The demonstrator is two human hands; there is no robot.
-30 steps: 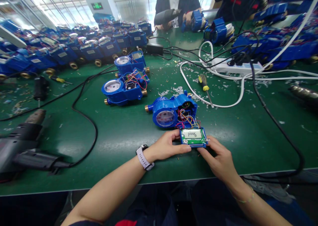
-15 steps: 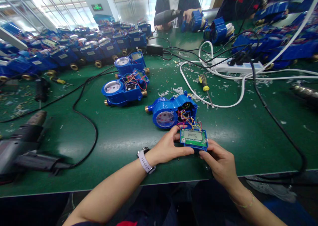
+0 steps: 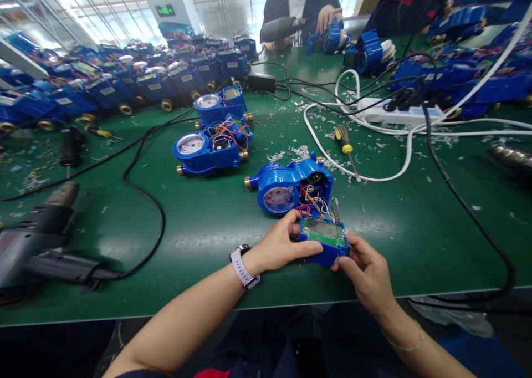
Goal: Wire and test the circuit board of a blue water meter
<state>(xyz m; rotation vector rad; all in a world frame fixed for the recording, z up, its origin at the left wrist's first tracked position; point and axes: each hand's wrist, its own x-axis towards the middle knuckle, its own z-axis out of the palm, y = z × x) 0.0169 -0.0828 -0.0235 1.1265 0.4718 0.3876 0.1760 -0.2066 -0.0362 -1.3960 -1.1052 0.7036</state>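
Note:
Between my two hands is a blue display module [image 3: 322, 239] with a green circuit board and a grey LCD screen. My left hand [image 3: 286, 242] grips its left side, thumb along the front edge. At the right edge, my right hand [image 3: 368, 270] pinches the module; some of its fingers are hidden behind it. Thin coloured wires [image 3: 318, 203] run from the module into the open housing of a blue water meter [image 3: 279, 185], which lies on the table just behind. That meter has a round clear dial and brass ends.
Two more water meters [image 3: 208, 148] lie left of centre, and rows of them [image 3: 145, 84] fill the back left. A heat gun [image 3: 37, 239] is at left. A screwdriver [image 3: 344, 139], white cable and power strip [image 3: 399, 111] lie right. A co-worker [image 3: 299, 18] handles a meter opposite.
The display module has tilted, so its blue front side shows more and the screen's text is no longer readable. Both hands keep their hold on it. The co-worker's hand has shifted on their meter.

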